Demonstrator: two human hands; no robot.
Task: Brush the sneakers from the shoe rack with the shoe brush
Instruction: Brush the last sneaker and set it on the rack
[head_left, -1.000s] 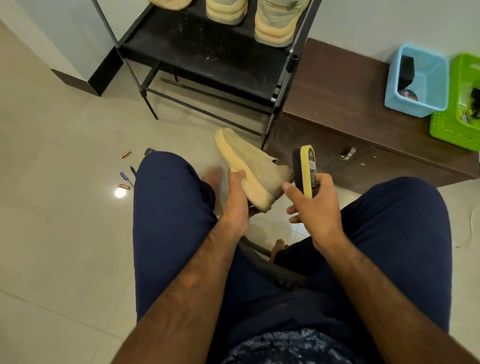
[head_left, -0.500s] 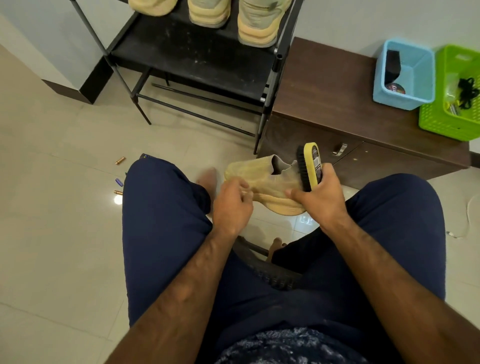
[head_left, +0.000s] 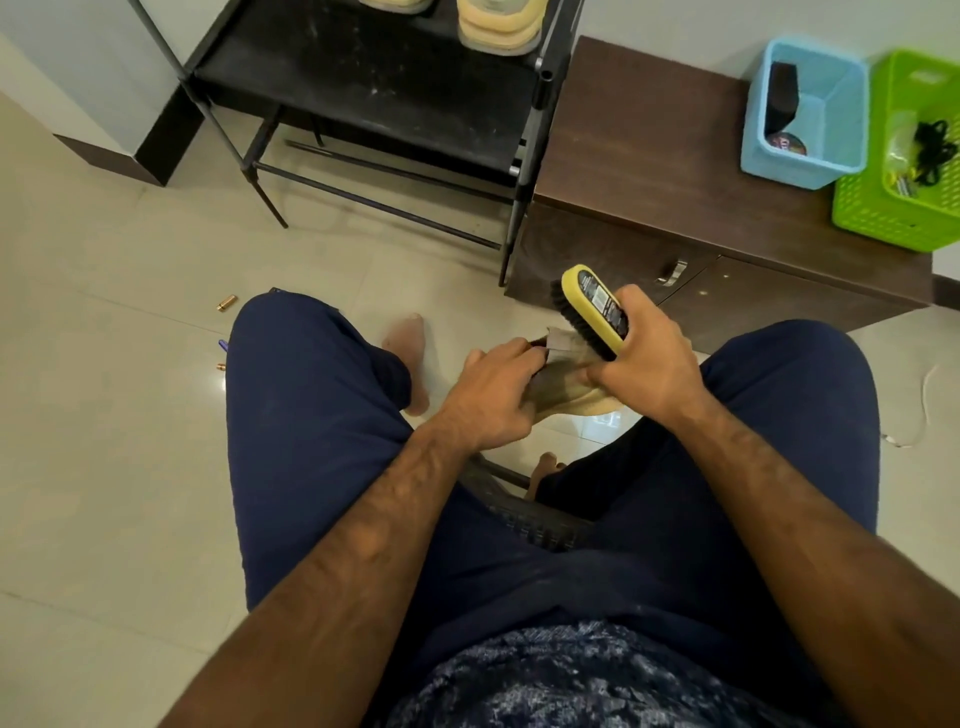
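A tan sneaker (head_left: 563, 376) lies low between my knees, mostly hidden by my hands. My left hand (head_left: 491, 397) grips it at the collar, fingers curled into the opening. My right hand (head_left: 649, 364) holds the shoe brush (head_left: 589, 309), a yellow-backed brush with black bristles, tilted with the bristles against the sneaker's upper. On the black shoe rack (head_left: 374, 83) at the top stand more pale sneakers (head_left: 496, 26), cut off by the frame edge.
A dark wooden cabinet (head_left: 649, 156) stands right of the rack, carrying a blue basket (head_left: 802, 111) and a green basket (head_left: 904, 156). Small copper-coloured items (head_left: 226, 303) lie on the tiled floor at left. My legs in navy trousers fill the lower frame.
The sneaker has turned from sole-up and raised to lying lower between my hands. My left hand shifted to its collar, and the brush tilted down onto the upper.
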